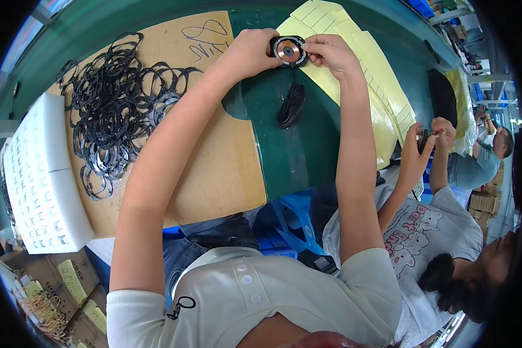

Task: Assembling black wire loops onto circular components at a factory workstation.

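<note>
Between my two hands, at the far middle of the table, is a round black device with a copper coil (288,51) facing up. My left hand (254,53) grips its left edge, thumb below and fingers above. The fingers of my right hand (332,53) are pinched at its right rim; whether a small part is between them I cannot make out. Nearer to me, a bundled black cable (291,105) lies on the green mat (298,156). Left of my left arm, a heap of thin black ring-shaped parts (107,110) covers much of a cardboard sheet (226,168).
Yellow sheets with slits (383,87) lie to the right, under my right hand. A white foam tray (46,174) stands at the left edge. A co-worker (429,226) sits close on the right, hands over the table. A blue stool (298,217) is below the table edge.
</note>
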Motion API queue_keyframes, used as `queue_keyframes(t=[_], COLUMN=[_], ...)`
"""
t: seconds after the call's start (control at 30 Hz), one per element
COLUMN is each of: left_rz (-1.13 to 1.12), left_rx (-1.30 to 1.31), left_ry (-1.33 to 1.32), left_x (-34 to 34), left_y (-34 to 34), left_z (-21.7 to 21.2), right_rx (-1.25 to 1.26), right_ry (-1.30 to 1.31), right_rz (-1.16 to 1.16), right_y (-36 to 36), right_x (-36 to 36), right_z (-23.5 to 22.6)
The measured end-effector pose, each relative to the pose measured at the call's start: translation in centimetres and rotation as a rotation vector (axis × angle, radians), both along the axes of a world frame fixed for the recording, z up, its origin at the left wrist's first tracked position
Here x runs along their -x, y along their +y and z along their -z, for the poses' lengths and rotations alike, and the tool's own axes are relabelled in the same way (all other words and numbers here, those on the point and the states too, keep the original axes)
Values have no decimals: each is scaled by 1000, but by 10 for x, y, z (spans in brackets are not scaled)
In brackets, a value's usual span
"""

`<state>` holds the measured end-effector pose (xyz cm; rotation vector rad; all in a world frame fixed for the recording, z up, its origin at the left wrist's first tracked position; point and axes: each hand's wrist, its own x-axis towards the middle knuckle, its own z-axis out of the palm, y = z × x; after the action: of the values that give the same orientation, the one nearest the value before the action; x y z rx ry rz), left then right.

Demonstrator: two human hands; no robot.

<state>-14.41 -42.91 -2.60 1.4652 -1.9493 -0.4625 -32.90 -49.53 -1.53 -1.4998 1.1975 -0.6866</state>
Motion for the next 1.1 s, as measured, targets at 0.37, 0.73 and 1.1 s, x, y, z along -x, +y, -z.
queue_keyframes(t=[0.37, 0.73, 1.1], left_rz=[-21, -50, -96], left_rx=[125, -22, 71], left_ry=[-25, 55, -93], left_x=[4, -3, 4], left_y=[0, -7, -7], left_z=[9, 15, 20], right_rx=[88, 416, 418], right_ry=[165, 518, 521], right_rz=[73, 60, 128], right_y=[10, 16, 21], right_x=[-10, -17, -18], right_z=[-2, 1, 3])
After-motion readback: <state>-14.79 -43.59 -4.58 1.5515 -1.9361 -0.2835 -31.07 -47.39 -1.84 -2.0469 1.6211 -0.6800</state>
